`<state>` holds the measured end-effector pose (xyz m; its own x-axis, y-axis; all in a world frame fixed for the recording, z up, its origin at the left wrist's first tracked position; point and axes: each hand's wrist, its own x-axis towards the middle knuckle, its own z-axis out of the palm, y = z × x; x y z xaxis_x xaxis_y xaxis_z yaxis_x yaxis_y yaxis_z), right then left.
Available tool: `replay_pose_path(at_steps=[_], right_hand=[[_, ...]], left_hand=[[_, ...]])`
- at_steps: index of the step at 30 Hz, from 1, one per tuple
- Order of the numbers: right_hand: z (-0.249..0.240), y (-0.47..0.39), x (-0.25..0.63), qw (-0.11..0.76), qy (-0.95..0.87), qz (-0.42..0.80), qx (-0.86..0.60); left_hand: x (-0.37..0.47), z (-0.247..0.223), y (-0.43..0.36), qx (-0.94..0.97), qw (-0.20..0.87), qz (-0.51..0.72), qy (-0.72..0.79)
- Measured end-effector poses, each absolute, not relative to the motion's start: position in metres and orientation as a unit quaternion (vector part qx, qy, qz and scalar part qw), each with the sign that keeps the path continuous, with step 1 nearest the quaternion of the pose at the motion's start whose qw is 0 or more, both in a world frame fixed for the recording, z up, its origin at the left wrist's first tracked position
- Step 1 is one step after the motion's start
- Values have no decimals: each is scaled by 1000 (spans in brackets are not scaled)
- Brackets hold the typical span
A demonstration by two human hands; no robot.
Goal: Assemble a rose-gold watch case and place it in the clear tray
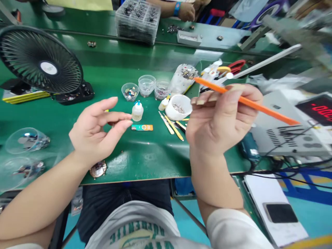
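Note:
My right hand (220, 114) is raised over the right side of the green table, closed around a slim orange stick (264, 110) that slants down to the right. Thumb and finger of my left hand (97, 126) are pinched together; a tiny piece seems to show between the tips, too small to name. Just beyond those fingertips stand a small white squeeze bottle (137, 112) with a blue tip and, lying flat, a teal-and-orange USB stick (142, 127). Below my left wrist, a round copper-coloured watch-like part (98, 169) lies near the table edge.
A black fan (41, 62) stands at left, clear cups (147, 85) and a white bowl (178, 108) of small parts in the middle. Thin hand tools (173, 127) lie by the bowl. A grey device (287, 124) with cables is at right; a co-worker's hand (186, 12) is across.

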<state>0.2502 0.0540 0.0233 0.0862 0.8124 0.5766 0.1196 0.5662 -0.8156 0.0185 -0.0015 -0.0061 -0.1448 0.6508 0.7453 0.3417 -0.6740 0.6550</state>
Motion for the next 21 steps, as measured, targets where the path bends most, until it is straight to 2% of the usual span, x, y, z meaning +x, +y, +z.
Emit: replay_pose_path(at_steps=[2, 5, 7, 11, 14, 18, 21], right_hand=[[25, 67, 265, 641, -627, 161, -413], [28, 79, 285, 621, -651, 69, -431], [30, 82, 299, 511, -744, 21, -430], [30, 93, 325, 171, -896, -88, -400], [31, 105, 334, 32, -923, -132, -359], [38, 113, 336, -13, -929, -142, -342], [45, 103, 333, 19, -920, -154, -359]], left_hand=[[18, -7, 3, 621, 103, 674, 387], [16, -8, 8, 587, 96, 694, 407], [14, -8, 10, 577, 97, 698, 414], [11, -8, 12, 581, 95, 704, 397], [9, -7, 13, 583, 97, 705, 392], [6, -8, 16, 589, 110, 701, 387], [1, -12, 19, 592, 121, 688, 401]])
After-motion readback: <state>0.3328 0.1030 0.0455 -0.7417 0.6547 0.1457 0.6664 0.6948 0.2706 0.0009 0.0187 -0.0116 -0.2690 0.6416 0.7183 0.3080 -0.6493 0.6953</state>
